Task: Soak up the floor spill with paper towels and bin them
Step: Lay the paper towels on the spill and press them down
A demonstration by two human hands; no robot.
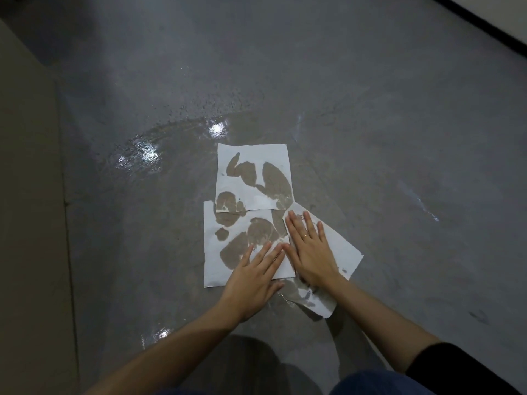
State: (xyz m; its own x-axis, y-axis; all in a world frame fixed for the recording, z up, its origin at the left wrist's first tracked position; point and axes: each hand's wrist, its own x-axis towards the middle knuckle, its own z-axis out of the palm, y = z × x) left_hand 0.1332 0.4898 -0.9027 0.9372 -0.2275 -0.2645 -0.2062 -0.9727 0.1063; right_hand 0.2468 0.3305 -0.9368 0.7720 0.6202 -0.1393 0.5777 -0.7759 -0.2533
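Observation:
Three white paper towels lie flat on the wet grey floor, each blotched with brown damp patches. The far towel (251, 155) lies untouched. My left hand (253, 276) presses flat, fingers straight, on the near-left towel (214, 252). Beside it, my right hand (309, 249) presses flat on the angled right towel (342, 249), whose lower end (319, 306) is soaked. The spill (159, 149) spreads as a shiny film to the left and behind the towels.
A beige wall or cabinet side (28, 195) runs along the left. A dark baseboard (484, 21) crosses the top right corner. More water glints near my knees (159, 334). No bin is in view.

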